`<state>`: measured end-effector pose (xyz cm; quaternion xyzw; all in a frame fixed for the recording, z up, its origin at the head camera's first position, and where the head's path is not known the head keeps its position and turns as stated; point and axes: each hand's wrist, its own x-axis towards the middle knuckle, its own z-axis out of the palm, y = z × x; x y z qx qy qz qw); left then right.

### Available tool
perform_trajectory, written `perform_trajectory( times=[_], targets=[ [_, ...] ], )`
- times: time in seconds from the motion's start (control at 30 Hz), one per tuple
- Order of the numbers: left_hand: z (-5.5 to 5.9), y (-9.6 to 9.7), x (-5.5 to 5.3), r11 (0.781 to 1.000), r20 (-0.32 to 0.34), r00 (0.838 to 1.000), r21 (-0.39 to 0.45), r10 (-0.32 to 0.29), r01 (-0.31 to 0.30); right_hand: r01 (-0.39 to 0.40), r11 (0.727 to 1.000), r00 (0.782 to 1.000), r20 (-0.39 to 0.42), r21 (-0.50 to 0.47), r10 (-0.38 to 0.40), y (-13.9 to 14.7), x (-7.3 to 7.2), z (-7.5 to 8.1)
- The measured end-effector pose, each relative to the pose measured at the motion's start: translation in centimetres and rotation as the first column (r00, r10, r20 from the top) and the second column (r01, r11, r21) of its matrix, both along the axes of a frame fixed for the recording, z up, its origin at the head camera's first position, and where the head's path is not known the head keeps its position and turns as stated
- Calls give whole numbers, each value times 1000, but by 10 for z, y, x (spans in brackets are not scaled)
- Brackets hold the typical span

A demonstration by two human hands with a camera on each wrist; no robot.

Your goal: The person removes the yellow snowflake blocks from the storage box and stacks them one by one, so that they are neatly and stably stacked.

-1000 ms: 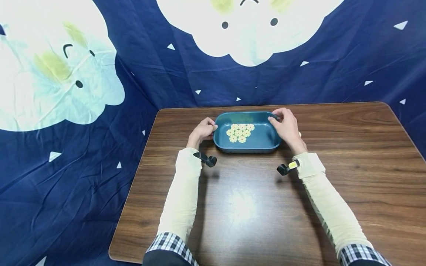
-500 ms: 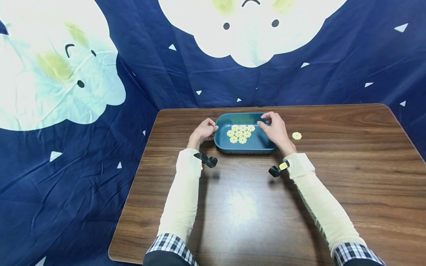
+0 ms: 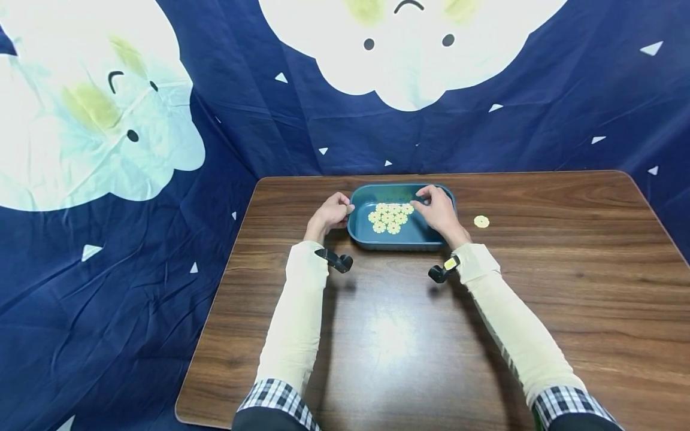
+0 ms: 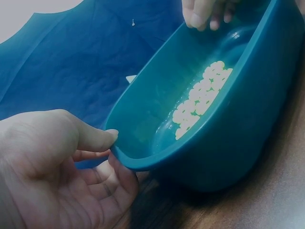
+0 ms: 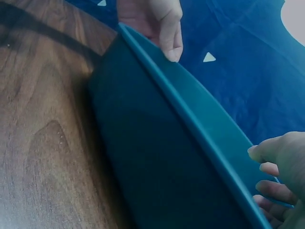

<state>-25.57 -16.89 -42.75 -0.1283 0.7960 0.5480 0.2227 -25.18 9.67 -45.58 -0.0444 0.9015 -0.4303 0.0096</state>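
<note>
A dark teal oblong basin (image 3: 377,244) stands near the table's far edge. On its floor lie several flat, pale yellow flower-shaped pieces (image 3: 387,218), bunched together left of the middle. My left hand (image 3: 327,215) pinches the basin's left rim; in the left wrist view its thumb (image 4: 97,138) lies over the rim with the fingers underneath. Over the right part of the basin hovers my right hand (image 3: 439,211), its fingers bent and apart from the thumb, nothing visible between them. The right wrist view shows these fingers (image 5: 274,188) at the basin's far wall; contact cannot be told.
One more flower-shaped piece (image 3: 481,221) lies on the brown wood-grain table (image 3: 571,269), right of the basin. A dark blue cloth (image 3: 237,120) with white cloud and triangle prints hangs behind and to the left.
My right hand has let go of the basin's right rim and moved left over its inside. This uncovers the loose flower-shaped piece on the table. My left hand keeps its grip.
</note>
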Motion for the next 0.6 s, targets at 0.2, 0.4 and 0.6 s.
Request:
perform_trajectory(
  times=[0.2,0.4,0.6],
  targets=[
    [0,0,0,1000,-2,1000,-5,3,-3,-29,999,999,36,30,28,-2,-5,-6],
    [-2,0,0,1000,-5,1000,5,8,-8,-49,996,997,68,76,44,-4,-9,-10],
    [-4,0,-1,1000,-12,1000,19,6,-6,-74,992,991,121,103,61,-6,-11,-11]
  ],
)
